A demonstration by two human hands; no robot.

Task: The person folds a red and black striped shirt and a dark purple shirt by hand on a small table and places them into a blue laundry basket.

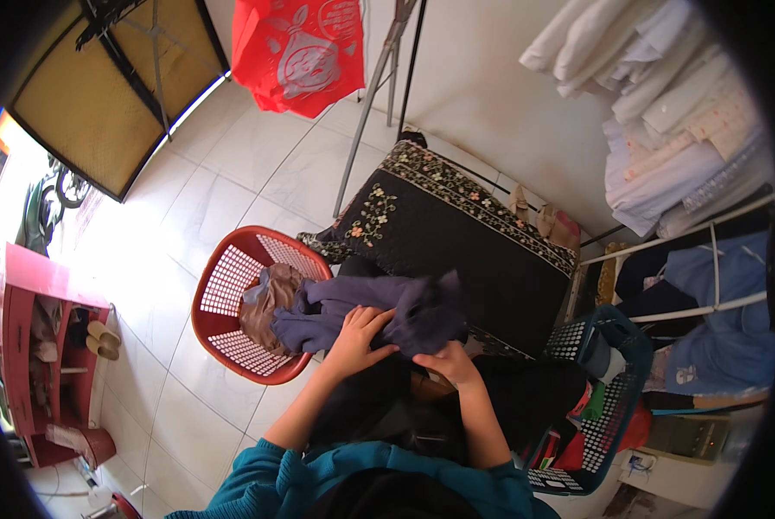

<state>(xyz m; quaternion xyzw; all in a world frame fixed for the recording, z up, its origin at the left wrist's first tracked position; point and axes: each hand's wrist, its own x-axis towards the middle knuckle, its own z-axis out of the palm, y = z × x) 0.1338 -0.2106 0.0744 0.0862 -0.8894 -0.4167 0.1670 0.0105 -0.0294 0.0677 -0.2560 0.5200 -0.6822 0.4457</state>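
Observation:
Both hands handle a dark purple garment [374,295] in front of me, part of which trails over the rim of a red plastic laundry basket [202,324] on the left. My left hand [364,337] lies on the garment, fingers spread across it and thumb at its near edge. At its right end, my right hand [449,360] grips the bunched cloth from the near side. Brown fabric [270,311] lies in the basket beside the garment. Beyond my hands stretches an ironing surface covered with black quilted floral cloth [465,240].
A dark teal plastic basket [643,376] with mixed items stands at right. White clothes [659,84] hang at upper right, above a metal rack [718,305]. A red bag [303,58] hangs beside metal legs [368,117]. At left stands a pink cabinet [21,337].

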